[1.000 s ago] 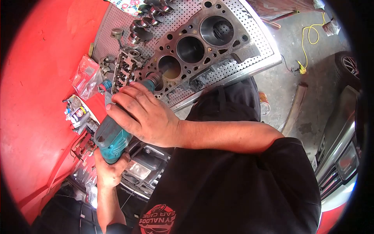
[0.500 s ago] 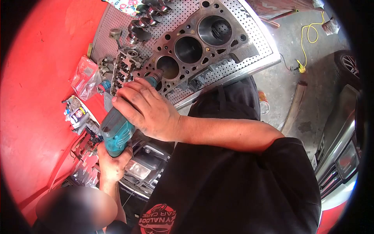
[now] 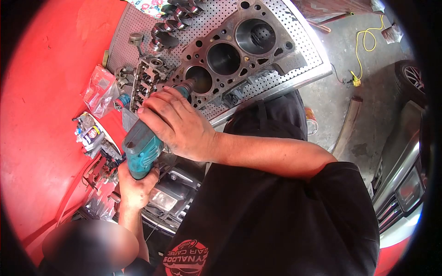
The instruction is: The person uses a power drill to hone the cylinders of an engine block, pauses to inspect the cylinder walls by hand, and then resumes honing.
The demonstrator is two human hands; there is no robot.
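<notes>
I hold a teal power drill (image 3: pixel 142 147) with both hands. My right hand (image 3: pixel 177 124) lies over the top of its body, fingers wrapped around it. My left hand (image 3: pixel 134 188) grips the handle from below. The drill's nose (image 3: pixel 188 85) points into the nearest cylinder bore of a dark engine block (image 3: pixel 239 57). The block lies flat with several open bores facing up, on a perforated metal table (image 3: pixel 294 76).
A crankshaft (image 3: pixel 177 16) and a valve assembly (image 3: pixel 146 78) lie on the table beside the block. Plastic bags with small parts (image 3: pixel 100 89) rest on a red car body (image 3: pixel 41 92). A yellow cable (image 3: pixel 363 50) lies on the floor, and a car front (image 3: pixel 405 184) stands at the right.
The drill and both hands have shifted a little up and to the right, closer to the block. Its nose stays at the nearest bore.
</notes>
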